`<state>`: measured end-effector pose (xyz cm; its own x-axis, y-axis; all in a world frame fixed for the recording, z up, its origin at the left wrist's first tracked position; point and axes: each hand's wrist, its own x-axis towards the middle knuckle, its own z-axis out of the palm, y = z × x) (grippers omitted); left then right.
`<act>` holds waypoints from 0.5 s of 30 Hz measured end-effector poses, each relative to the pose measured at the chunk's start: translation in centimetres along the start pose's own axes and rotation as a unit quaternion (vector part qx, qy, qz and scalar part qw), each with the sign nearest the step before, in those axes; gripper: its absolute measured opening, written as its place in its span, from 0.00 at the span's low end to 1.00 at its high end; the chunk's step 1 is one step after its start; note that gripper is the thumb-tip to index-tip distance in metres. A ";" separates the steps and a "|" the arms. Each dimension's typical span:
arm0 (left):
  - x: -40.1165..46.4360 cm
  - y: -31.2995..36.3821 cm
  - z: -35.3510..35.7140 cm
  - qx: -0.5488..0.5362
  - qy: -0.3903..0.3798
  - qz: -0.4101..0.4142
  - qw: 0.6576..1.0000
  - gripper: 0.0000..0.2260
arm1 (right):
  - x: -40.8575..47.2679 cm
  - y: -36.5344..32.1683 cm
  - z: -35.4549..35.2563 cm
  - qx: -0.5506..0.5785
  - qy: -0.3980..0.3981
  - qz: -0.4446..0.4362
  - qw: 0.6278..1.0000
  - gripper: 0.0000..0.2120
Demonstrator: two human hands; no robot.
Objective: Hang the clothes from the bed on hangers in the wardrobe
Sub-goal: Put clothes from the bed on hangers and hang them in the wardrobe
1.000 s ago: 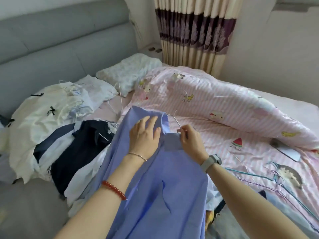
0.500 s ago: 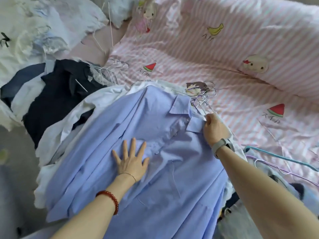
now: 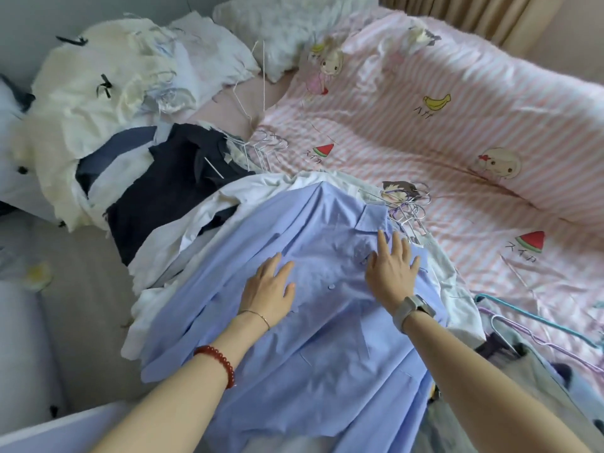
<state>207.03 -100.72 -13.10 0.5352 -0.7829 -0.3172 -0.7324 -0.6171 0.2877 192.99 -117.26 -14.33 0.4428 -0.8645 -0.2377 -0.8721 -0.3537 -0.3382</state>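
Left hand and right hand, each grip wide with fingers flat, press the blue shirt; wire hangers lie just beyond its collar.

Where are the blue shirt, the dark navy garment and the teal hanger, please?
blue shirt (image 3: 313, 338): head view, on its front panel.
dark navy garment (image 3: 170, 191): head view, on its middle.
teal hanger (image 3: 536, 317): head view, on its arm.

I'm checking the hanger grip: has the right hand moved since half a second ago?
Yes. The right hand left the hanger hooks, sliding toward the person onto the blue shirt.
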 end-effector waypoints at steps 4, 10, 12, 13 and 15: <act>-6.7 -4.3 -5.1 -0.049 0.163 0.000 0.985 0.18 | -7.5 -7.2 -0.4 0.042 -0.003 -0.091 0.995 0.22; -22.6 -14.8 -10.0 -0.111 0.286 -0.122 0.944 0.23 | -22.1 -20.6 0.5 0.085 -0.078 -0.292 0.949 0.27; -28.7 -18.3 -11.2 -0.097 0.316 -0.174 0.928 0.25 | -26.8 -24.8 1.3 0.089 -0.076 -0.365 0.924 0.22; -32.0 -20.1 -11.8 -0.080 0.332 -0.197 0.919 0.23 | -29.3 -27.0 2.0 0.091 -0.065 -0.408 0.906 0.21; -38.7 -23.6 -12.8 -0.056 0.372 -0.239 0.895 0.19 | -34.5 -31.2 3.3 0.106 -0.091 -0.476 0.868 0.21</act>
<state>208.98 -56.86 3.93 0.9388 -0.2373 0.2499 -0.3207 -0.8667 0.3820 205.56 -75.23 1.40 0.9844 -0.1392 0.1078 -0.0438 -0.7866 -0.6159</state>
